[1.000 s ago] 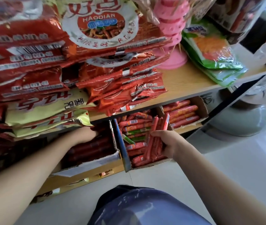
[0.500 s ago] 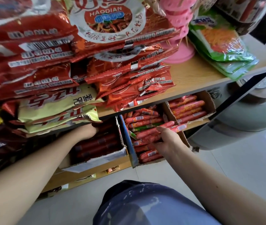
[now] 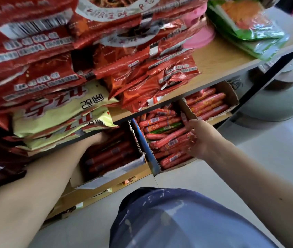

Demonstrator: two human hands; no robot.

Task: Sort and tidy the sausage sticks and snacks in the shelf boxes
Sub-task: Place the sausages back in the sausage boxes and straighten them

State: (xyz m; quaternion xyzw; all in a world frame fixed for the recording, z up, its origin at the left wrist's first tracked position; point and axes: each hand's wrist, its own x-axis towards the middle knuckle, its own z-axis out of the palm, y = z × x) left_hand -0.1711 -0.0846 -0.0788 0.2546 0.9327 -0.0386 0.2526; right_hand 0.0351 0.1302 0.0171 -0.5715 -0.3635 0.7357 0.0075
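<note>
Lower shelf, mid-frame: our right hand, fingers loosely spread, is just right of the crosswise sausage sticks; left hand hides its fingers.

- The upper shelf board is pale wood. It carries stacked red snack bags, yellow bags under them at the left, a pink plastic base and green bags at the right end.
- The lower shelf board carries 3 open cardboard boxes side by side: left box, middle box and right box. All 3 hold red sausage sticks.
</note>
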